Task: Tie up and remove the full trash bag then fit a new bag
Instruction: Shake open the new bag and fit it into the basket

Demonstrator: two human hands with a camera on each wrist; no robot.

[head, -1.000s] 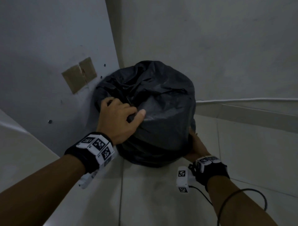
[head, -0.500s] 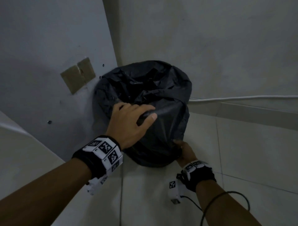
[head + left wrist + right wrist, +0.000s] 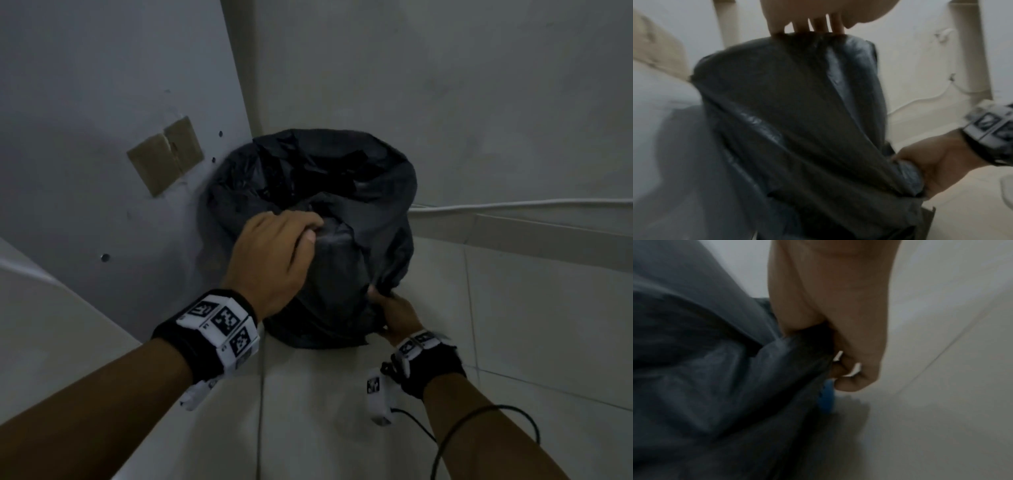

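Note:
A black trash bag (image 3: 342, 267) is draped over a bin in the corner, its mouth loose and dark inside. My left hand (image 3: 284, 246) sits on the near top rim, fingers curled over the plastic; in the left wrist view the fingertips (image 3: 813, 27) dip behind the bag (image 3: 797, 129) edge. My right hand (image 3: 390, 308) grips a gathered fold of the bag low on its right side, which the left wrist view also catches: right hand (image 3: 931, 170). In the right wrist view the fist (image 3: 840, 356) clamps the plastic (image 3: 705, 369), and a blue bin wall (image 3: 826, 399) peeks out below.
The bin stands against a grey panel on the left bearing a brown tape patch (image 3: 164, 156) and a pale wall behind. A white cable (image 3: 513, 205) runs along the wall at the right. Pale floor tiles (image 3: 342, 411) lie in front.
My left hand slid right along the top rim. My right hand rose from the bin's base, drawing the bag's lower hem up. The bag's mouth now gapes open.

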